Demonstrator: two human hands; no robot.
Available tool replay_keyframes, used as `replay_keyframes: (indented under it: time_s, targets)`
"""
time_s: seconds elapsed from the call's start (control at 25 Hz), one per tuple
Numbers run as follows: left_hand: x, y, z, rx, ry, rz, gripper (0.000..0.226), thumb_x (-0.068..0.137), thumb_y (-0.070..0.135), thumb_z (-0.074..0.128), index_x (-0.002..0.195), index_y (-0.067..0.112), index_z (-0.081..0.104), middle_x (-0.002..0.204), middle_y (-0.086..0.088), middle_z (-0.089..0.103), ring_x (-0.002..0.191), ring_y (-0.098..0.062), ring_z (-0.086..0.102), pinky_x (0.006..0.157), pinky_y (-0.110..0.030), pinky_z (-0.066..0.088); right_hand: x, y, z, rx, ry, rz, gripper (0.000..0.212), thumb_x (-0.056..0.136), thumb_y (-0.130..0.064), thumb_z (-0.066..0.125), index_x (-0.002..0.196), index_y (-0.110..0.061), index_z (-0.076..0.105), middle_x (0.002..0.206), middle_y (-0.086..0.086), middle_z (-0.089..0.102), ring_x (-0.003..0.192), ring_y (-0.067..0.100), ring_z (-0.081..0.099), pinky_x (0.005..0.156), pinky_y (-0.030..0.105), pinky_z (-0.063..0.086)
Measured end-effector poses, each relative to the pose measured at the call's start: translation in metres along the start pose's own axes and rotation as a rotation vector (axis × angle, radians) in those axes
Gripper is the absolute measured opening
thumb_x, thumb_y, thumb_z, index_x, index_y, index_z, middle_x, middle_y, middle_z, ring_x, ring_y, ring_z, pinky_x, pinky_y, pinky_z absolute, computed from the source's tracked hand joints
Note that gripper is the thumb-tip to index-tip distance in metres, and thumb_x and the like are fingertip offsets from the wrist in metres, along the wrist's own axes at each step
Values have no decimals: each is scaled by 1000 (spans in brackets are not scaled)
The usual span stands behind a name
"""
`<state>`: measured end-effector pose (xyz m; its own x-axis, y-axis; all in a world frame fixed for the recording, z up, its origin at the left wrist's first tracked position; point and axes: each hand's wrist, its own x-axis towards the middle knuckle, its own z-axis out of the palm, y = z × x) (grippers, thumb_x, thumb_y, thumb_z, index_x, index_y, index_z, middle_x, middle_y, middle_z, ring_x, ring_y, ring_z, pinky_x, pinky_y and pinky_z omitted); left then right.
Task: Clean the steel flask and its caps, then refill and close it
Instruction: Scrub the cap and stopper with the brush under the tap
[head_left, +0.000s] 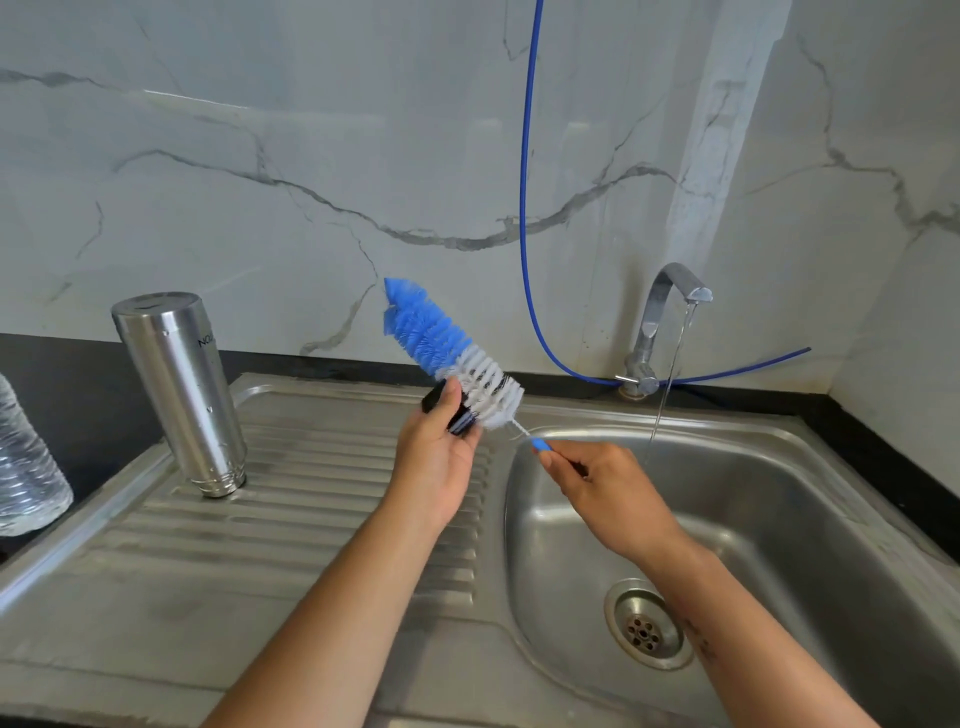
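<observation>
The steel flask (182, 389) stands upside down on the ribbed drainboard (291, 519), mouth down, at the left. My left hand (434, 457) grips a black cap (448, 410) above the drainboard's right end. My right hand (597, 488) holds the blue handle of a bottle brush (447, 345), whose blue and white bristles press against the cap and point up and to the left.
A tap (662, 322) at the back runs a thin stream of water into the steel sink basin (753, 519), which has a drain (647, 626). A blue tube (525, 208) hangs down the marble wall. A clear plastic bottle (26, 473) lies at the far left on the black counter.
</observation>
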<state>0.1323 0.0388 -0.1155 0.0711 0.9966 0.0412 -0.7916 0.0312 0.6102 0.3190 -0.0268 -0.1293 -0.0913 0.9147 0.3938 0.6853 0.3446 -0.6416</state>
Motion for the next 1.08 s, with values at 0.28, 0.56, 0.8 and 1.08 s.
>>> replay_keyframes:
  time_s: [0.28,0.56,0.8,1.08]
  targets:
    - [5,5,-2,-37,79,-78,20,105,18,54,116,4,64,124,-19,70,112,-28,69,99,-43,54,-2,8,-4,48,112,59,33,104,-33,55,92,-7,71,60,-6,31,60,9,27,56,29,29]
    - [-5,-4,7,103,-15,-81,19,104,18,55,114,7,67,110,-9,77,102,-19,73,92,-35,59,-1,-3,4,-64,112,13,22,103,-28,57,83,-22,67,54,-3,30,58,14,24,52,25,27]
    - [4,11,-3,7,61,29,20,105,18,55,115,5,66,105,-7,78,99,-18,74,96,-40,57,0,-3,8,-92,24,-15,28,103,-28,58,82,-13,67,57,-1,30,59,14,23,53,29,27]
    - [5,21,-1,-23,14,81,18,105,13,54,116,5,66,102,-6,78,97,-18,74,84,-32,63,-4,-6,-1,-58,12,-67,28,103,-27,59,79,-14,66,58,-5,27,60,13,22,52,25,25]
